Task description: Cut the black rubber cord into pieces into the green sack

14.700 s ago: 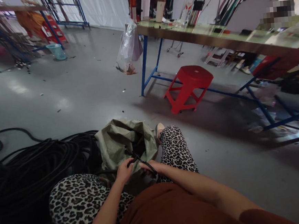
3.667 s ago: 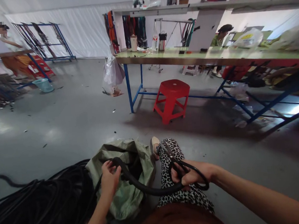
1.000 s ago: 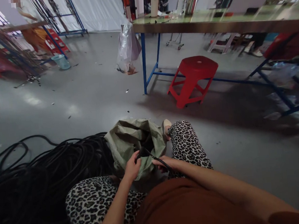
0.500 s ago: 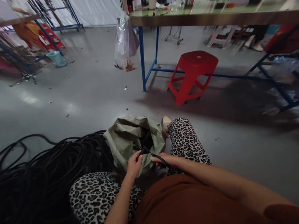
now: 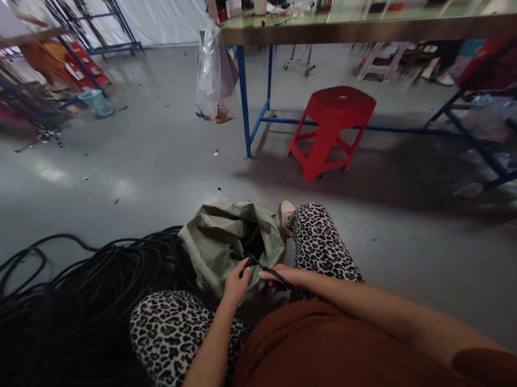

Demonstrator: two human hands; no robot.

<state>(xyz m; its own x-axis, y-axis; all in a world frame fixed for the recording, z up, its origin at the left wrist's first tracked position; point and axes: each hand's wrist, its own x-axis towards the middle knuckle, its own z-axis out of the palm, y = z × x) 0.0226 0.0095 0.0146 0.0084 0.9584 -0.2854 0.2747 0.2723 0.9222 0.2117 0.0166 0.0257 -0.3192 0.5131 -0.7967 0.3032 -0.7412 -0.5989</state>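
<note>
- Closest in are a brown shirt [image 5: 307, 350] and two legs in spotted trousers [image 5: 320, 242], spread on either side of a sack.
- The left hand [image 5: 236, 286] is closed, its thumb and fingers pinching a small piece of black tube [image 5: 245, 268]; the fine detail is too small to tell.
- The right hand [image 5: 288, 270] holds black-handled scissors [image 5: 272, 271], blades pointing toward the left hand's fingertips. Whether the blades touch the tube, I cannot tell.
- Both hands, and the tube piece, are over the near rim of the greenish sack [image 5: 200, 246], its mouth open and dark inside.
- Left of the sack, a big tangle of black tubing [image 5: 113, 276] lies on the floor.
- Beyond the sack, a red stool [image 5: 336, 107] stands by a blue-legged table [image 5: 339, 30].
- A clear plastic bag [image 5: 211, 81] hangs at the table's left end.
- Farther left stands a light blue basket [image 5: 96, 103], and a white curtain [image 5: 168, 16] hangs behind.
</note>
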